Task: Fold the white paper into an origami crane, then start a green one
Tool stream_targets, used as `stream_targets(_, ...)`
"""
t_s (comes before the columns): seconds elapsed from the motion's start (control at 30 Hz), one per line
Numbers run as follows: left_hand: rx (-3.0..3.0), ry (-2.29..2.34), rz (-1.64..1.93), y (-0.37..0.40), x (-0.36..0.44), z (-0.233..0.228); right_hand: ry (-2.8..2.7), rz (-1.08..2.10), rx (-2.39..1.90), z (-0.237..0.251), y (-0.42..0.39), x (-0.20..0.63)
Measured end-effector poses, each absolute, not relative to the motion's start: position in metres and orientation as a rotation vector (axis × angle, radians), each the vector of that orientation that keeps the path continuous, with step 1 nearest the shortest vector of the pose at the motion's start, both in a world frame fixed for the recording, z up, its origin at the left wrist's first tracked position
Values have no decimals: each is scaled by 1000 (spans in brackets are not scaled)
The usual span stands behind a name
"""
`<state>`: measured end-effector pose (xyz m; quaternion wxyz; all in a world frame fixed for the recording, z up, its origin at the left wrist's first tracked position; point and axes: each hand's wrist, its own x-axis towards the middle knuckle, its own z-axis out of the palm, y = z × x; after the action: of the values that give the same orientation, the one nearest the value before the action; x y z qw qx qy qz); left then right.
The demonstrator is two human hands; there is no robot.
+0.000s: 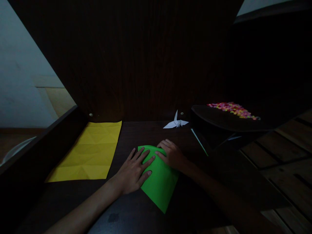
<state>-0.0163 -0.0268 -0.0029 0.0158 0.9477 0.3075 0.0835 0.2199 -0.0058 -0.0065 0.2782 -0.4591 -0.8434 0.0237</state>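
A sheet of bright green paper (pixel 161 187) lies on the dark wooden surface, one corner pointing towards me. Its far edge curls or folds over slightly. My left hand (pixel 133 173) rests flat on the paper's left part, fingers spread. At the far right edge, my right hand (pixel 173 155) pinches the paper between the thumb on top and curled fingers; the fingers' undersides are hidden. Beyond the hands stands a white folded paper crane (pixel 177 123).
Yellow creased paper (pixel 91 151) lies at the left, beside a raised dark side board (pixel 41 143). A thin pale strip (pixel 199 142) lies right of the crane. Further right, small pink, red and yellow pieces (pixel 235 109) cover part of a dark curved object (pixel 209 118). A tall dark panel (pixel 136 65) rises behind.
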Motion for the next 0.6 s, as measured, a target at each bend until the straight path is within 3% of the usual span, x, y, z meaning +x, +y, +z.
stream_targets(0.6,2960,1117,354,-26,-15,-7,-2266,229,-1112,-12,-15,208)
